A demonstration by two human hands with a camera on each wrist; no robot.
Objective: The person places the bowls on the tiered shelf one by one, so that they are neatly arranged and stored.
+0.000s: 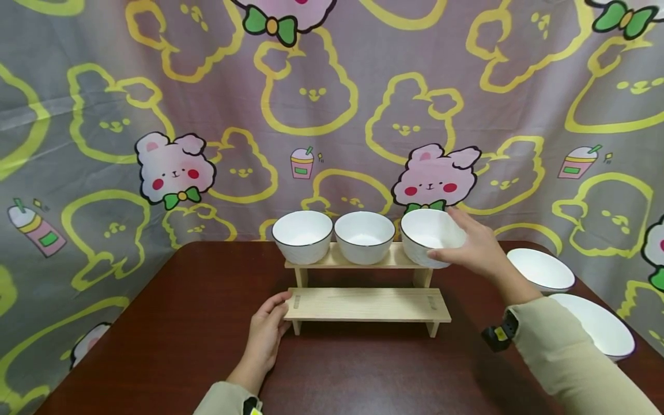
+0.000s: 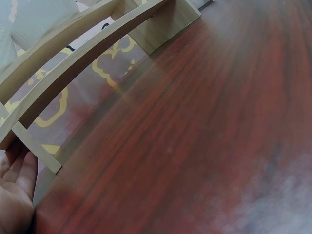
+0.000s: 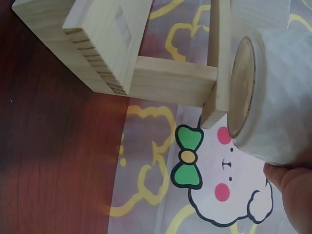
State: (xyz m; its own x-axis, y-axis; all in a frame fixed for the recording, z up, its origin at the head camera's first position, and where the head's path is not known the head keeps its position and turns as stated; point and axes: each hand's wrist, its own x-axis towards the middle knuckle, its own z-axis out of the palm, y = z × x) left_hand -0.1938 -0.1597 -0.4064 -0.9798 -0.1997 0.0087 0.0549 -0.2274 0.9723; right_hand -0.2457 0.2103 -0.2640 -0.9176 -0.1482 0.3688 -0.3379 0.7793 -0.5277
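A two-tier wooden rack (image 1: pixel 363 304) stands on the table. My left hand (image 1: pixel 266 331) grips the left end of its lower shelf, thumb at the board's top edge; in the left wrist view the fingers (image 2: pixel 24 175) reach under the board beside a leg. On the upper tier sit a left white bowl (image 1: pixel 302 237) and a middle white bowl (image 1: pixel 365 237), both upright with dark rims. My right hand (image 1: pixel 479 248) holds a third white bowl (image 1: pixel 426 233) by its right side, at the upper tier's right end. From the right wrist, its round base (image 3: pixel 242 87) shows close over the upper board.
Two shallow white dishes, a farther one (image 1: pixel 539 269) and a nearer one (image 1: pixel 591 325), stand at the table's right side, the nearer partly behind my right sleeve. A patterned curtain (image 1: pixel 332 115) hangs behind the dark red-brown table (image 1: pixel 171 328).
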